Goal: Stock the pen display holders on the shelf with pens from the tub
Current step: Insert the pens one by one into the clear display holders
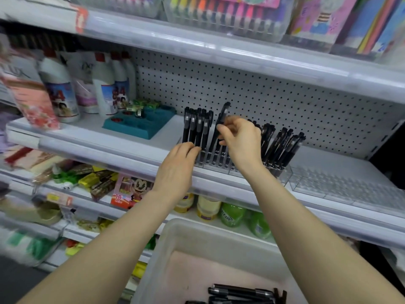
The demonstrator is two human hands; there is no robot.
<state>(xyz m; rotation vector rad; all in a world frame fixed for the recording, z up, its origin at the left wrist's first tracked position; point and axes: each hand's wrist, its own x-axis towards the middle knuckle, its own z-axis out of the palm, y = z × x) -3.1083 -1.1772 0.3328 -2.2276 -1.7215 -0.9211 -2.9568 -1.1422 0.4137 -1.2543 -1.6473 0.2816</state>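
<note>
Head view, looking forward and down at a shop shelf (109, 148) backed by white pegboard (274, 95).

- **Right hand:** Pinches one black pen (224, 112) between thumb and fingertips of the right hand (240, 140). Holds it cap uppermost, with the top leaning right and the lower end down among the slots of the clear pen display holder (215, 166) at the shelf's front edge.
- **Left hand:** Lays the left hand (177, 166) against the holder's left end, fingers bent onto the lower barrels of the upright pens (196, 128) standing there. Cannot tell whether gripping or merely touching.
- **Other pens on the shelf:** Shows a second group, the leaning pens (283, 145), to the right of the right hand. Their caps tilt rightward and they stand in a neighbouring clear holder (281, 172).
- **Further right:** Shows more clear trays (341, 186) along the same edge.
- **Tub:** Places the translucent tub (166, 249) in the foreground below the forearms, with loose pens (241, 292) lying flat on its bottom at the frame's lower edge.
- **Left of the holder:** Shows a teal tray (140, 123) on the shelf and white bottles (59, 91) behind it.
</note>
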